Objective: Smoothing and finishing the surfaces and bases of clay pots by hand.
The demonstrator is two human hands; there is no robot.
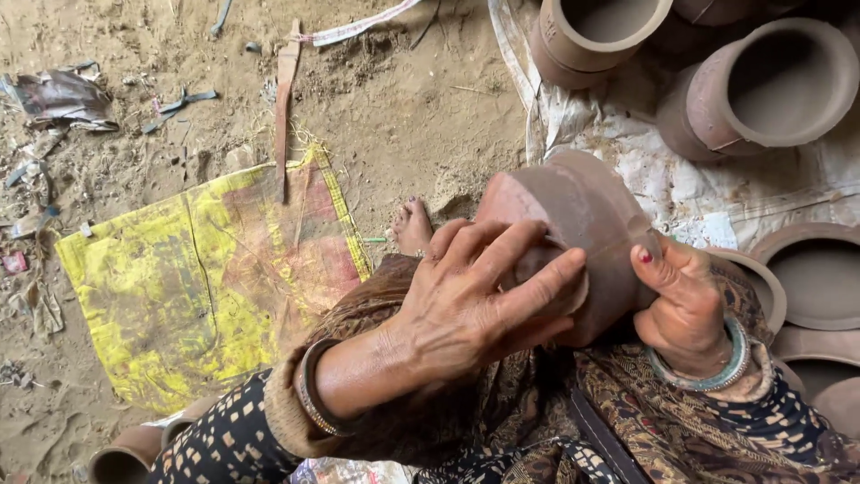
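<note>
Here the clay pot lies tilted on the lap, just right of the yellow sack. Left hand spreads over its near side, fingers pressing; right hand grips its right edge, thumb on top.

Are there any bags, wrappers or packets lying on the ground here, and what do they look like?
Yellow woven sack: spread flat on the sandy ground, left of the left hand; roughly rectangular, yellow with reddish-brown stains.
Crumpled wrapper: upper left on the dirt; shiny, dark and silvery, torn.
Small red scrap: far left edge; too small to tell more.
White sacking: upper right, under the clay pots; dirty white, wrinkled.
No signs or screens.
</note>
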